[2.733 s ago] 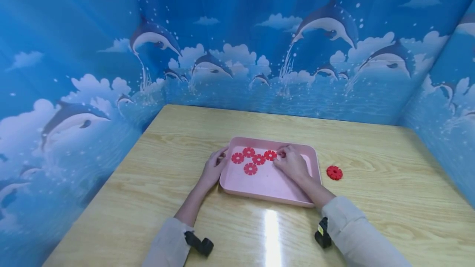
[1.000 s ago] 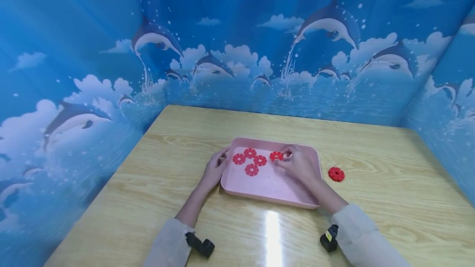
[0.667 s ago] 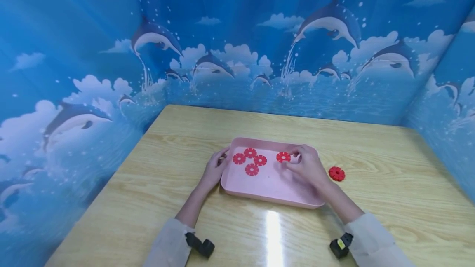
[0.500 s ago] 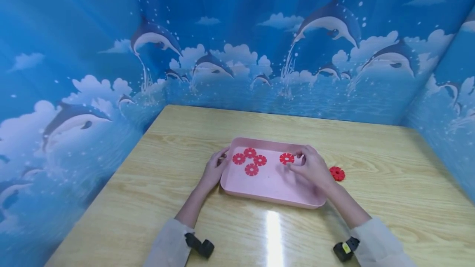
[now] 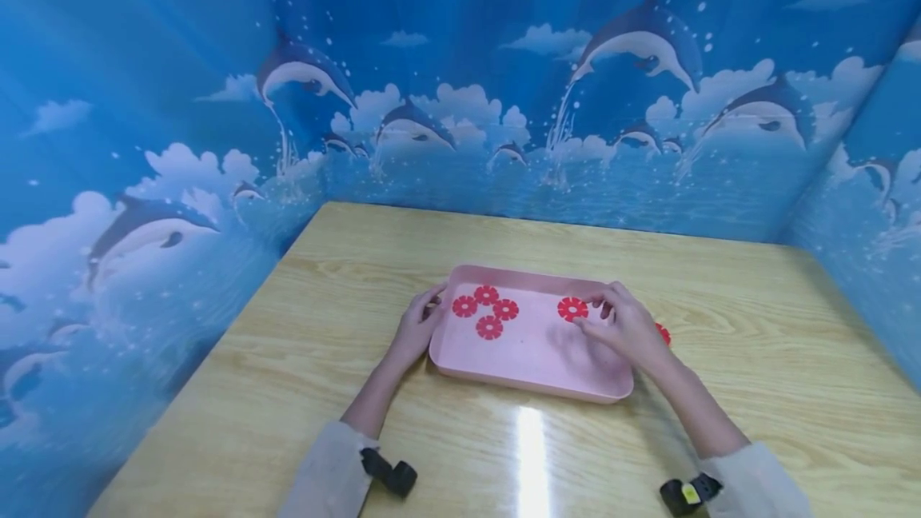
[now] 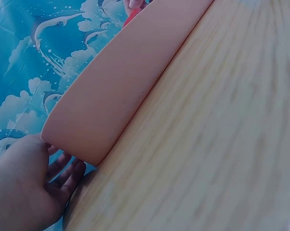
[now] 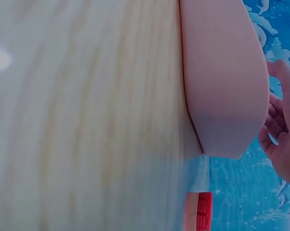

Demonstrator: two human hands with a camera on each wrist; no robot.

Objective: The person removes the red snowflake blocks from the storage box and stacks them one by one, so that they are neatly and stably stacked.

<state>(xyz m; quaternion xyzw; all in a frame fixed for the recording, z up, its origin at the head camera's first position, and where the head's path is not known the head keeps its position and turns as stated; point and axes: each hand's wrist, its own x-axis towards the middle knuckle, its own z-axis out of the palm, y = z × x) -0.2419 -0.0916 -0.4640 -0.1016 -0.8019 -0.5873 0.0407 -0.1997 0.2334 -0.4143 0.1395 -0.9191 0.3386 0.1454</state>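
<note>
Red disc [image 5: 564, 308] in R hand [image 5: 626, 330], prob. above tray [image 5: 528, 358]

A hand could cross the worktop [image 5: 460, 454] at lower centre, below the pink tray [image 5: 532, 362]. The right hand [image 5: 624, 328] obstructs right of centre.

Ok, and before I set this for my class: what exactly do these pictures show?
There is no robot here: a person works bare-handed. The wide picture comes from a camera worn on the head; the other two come from small cameras on the wrists. A pink tray stands on the table, with four red discs lying in it. The left hand touches the tray's left end. The right hand pinches a fifth disc over the tray. A red stack lies off the tray's right side.
</note>
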